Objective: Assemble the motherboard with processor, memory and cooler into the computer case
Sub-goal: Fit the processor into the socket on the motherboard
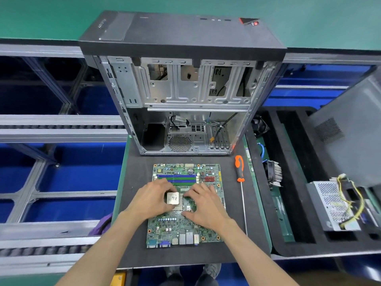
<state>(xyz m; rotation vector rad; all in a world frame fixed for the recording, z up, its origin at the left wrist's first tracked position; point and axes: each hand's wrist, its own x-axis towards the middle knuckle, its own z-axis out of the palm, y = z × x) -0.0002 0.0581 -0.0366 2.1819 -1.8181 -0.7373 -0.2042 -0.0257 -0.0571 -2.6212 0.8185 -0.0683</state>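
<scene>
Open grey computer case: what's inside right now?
Inside the open grey metal computer case: bare drive bays, loose black cables, a round fan grille. No board; the green motherboard lies outside. Behind the bay plates is hidden.

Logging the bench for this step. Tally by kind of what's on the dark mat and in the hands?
Computer case: 1
Motherboard: 1
Processor, held in the left hand: 1
Screwdriver: 1
Total: 4

Bright, even light falls from overhead, leaving only soft shadows under the hands. The wide lens bends the edges, where detail blurs slightly.
</scene>
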